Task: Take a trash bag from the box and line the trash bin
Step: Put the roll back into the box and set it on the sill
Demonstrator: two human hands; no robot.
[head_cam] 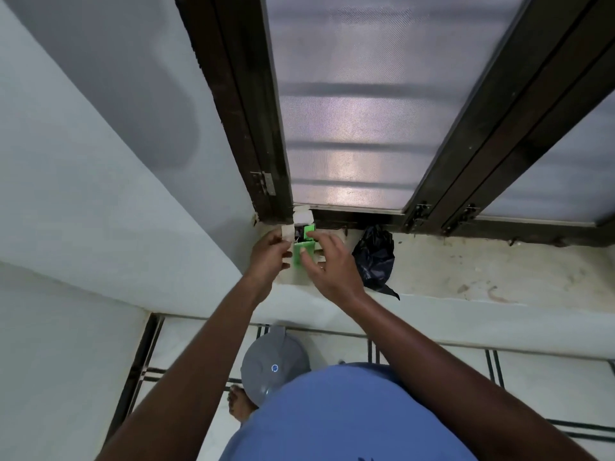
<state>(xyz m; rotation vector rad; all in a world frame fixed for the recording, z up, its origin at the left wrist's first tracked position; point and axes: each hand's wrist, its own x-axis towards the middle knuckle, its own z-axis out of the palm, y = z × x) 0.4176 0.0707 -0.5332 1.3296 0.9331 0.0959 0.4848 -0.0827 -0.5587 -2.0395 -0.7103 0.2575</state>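
Observation:
A small green and white trash bag box [303, 247] stands on the window sill [466, 267] in the left corner, its top flaps open with dark bag material showing inside. My left hand [269, 257] grips the box's left side and a white flap. My right hand [327, 264] rests against the box's right side, fingers spread, thumb on the green front. A crumpled black trash bag [374, 257] lies on the sill just right of my right hand. Below, on the floor, stands the grey trash bin [274, 364] with its lid shut.
A dark-framed window with frosted panes [359, 111] rises behind the sill. A white wall [100, 194] closes in on the left. The tiled floor [432, 367] has black lines, and my bare foot [238, 405] is beside the bin.

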